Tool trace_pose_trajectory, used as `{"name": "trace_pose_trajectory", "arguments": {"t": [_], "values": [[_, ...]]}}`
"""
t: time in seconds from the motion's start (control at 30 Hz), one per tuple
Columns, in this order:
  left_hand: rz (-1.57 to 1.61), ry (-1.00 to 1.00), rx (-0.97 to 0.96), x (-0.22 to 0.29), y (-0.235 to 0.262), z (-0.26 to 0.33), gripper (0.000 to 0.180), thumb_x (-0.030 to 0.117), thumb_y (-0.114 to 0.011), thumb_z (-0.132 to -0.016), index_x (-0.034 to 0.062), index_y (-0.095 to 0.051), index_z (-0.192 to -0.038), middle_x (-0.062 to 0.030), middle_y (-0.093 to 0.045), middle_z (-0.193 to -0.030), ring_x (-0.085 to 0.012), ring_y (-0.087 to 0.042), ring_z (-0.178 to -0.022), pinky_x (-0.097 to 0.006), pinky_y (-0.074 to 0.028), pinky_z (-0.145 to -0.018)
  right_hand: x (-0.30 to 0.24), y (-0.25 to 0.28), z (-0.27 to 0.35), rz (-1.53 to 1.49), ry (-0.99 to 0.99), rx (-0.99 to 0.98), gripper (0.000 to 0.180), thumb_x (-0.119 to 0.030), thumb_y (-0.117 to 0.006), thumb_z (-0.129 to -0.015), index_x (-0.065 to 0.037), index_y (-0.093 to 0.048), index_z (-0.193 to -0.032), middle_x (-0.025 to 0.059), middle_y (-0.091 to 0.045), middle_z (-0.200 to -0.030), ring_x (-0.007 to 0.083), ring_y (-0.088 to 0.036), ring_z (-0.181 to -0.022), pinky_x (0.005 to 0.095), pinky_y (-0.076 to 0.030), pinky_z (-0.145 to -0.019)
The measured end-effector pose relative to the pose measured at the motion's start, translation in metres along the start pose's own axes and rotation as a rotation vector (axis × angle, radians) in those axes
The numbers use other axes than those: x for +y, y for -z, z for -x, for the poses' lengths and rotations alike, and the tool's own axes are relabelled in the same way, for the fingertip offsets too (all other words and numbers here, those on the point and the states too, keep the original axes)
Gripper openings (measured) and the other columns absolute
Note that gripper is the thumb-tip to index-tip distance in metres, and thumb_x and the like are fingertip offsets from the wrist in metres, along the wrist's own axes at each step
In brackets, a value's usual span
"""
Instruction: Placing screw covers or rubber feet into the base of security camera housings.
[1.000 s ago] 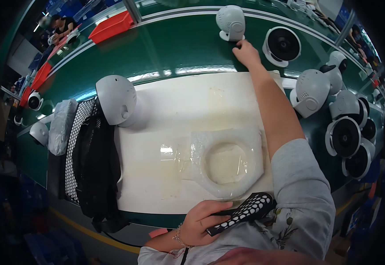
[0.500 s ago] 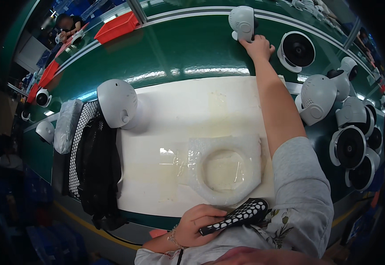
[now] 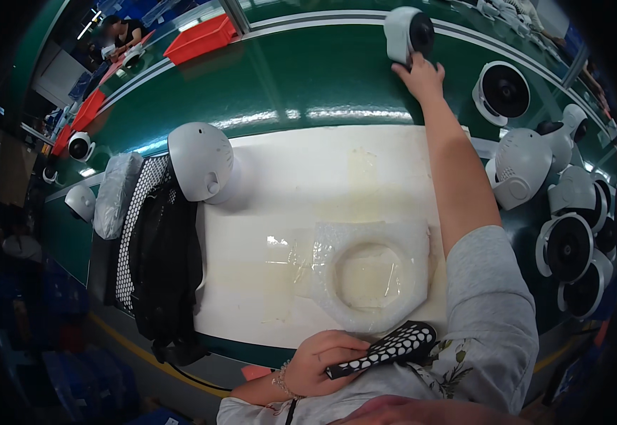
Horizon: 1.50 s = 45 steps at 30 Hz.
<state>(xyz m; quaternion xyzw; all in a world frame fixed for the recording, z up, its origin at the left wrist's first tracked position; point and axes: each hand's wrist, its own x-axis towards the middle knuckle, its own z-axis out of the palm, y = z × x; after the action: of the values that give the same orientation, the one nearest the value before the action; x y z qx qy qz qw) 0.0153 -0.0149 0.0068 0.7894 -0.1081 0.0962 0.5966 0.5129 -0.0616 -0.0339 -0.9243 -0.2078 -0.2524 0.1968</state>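
Observation:
Far across the green bench stands a white camera-like device (image 3: 398, 37) with a round black front. My right hand (image 3: 422, 76) reaches to its lower part, fingers spread, a fingertip against it. My left hand (image 3: 328, 361), close to my body, has its fingers closed on a black strip with white dots (image 3: 386, 348). Between my arms a foam ring pad (image 3: 323, 276) with a round opening lies on a white sheet (image 3: 259, 191), with clear tape across part of it. Another rounded white device (image 3: 199, 161) rests at the sheet's far left corner.
A black bag-like item (image 3: 163, 262) and a wrapped bundle (image 3: 119, 195) lie at the left. Several white devices with black fronts (image 3: 567, 248) crowd the right side; one (image 3: 505, 92) stands apart. A red tray (image 3: 201, 39) sits at the far rail. Another person (image 3: 123, 35) works far left.
The far white device has turned, so its black front now faces more toward me. My right hand's fingers have shifted at its base. The whole view has moved slightly; my left hand stays put.

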Motion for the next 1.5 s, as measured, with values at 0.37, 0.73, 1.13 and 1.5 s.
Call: {"name": "trace_pose_trajectory", "arguments": {"t": [0.37, 0.73, 1.13, 1.5], "values": [[-0.029, 0.014, 0.046, 0.007, -0.007, 0.007, 0.022, -0.002, -0.070, -0.059, -0.0003, -0.061, -0.079, -0.0115, -0.062, -0.090, -0.0243, -0.061, -0.076, -0.029, -0.048, -0.065, -0.102, 0.215, 0.104, -0.699, 0.268, -0.128, 0.037, -0.034, -0.056, -0.082, -0.003, -0.054, -0.062, 0.0001, -0.046, -0.051, 0.0090, -0.042, -0.048, 0.0240, -0.033, -0.045], [0.048, -0.105, 0.281, 0.001, -0.008, 0.017, 0.019, -0.005, -0.070, -0.057, -0.0017, -0.057, -0.071, -0.0121, -0.059, -0.068, -0.0239, -0.058, -0.060, -0.030, -0.046, -0.056, -0.147, 0.244, 0.185, -0.530, 0.572, -0.545, 0.034, -0.031, -0.054, -0.081, -0.002, -0.053, -0.063, 0.0092, -0.049, -0.060, 0.0178, -0.045, -0.051, 0.0308, -0.034, -0.048], [0.311, -0.111, 0.656, 0.022, -0.015, 0.023, 0.025, 0.003, -0.075, -0.061, -0.0010, -0.057, -0.079, -0.0106, -0.060, -0.074, -0.0184, -0.056, -0.066, -0.027, -0.045, -0.060, -0.094, 0.306, 0.272, -1.031, 0.612, -0.677, 0.043, -0.004, -0.073, -0.064, -0.003, -0.051, -0.101, 0.0074, -0.054, -0.095, 0.0169, -0.054, -0.085, 0.0266, -0.043, -0.071], [0.122, -0.018, 0.746, 0.022, -0.020, 0.027, 0.018, -0.001, -0.073, -0.062, -0.0018, -0.058, -0.072, -0.0071, -0.058, -0.069, -0.0159, -0.053, -0.060, -0.025, -0.041, -0.056, -0.089, 0.307, 0.267, -1.260, 0.256, -0.872, 0.024, -0.006, -0.064, -0.076, -0.001, -0.050, -0.095, 0.0072, -0.056, -0.092, 0.0125, -0.055, -0.082, 0.0240, -0.044, -0.074]]}}
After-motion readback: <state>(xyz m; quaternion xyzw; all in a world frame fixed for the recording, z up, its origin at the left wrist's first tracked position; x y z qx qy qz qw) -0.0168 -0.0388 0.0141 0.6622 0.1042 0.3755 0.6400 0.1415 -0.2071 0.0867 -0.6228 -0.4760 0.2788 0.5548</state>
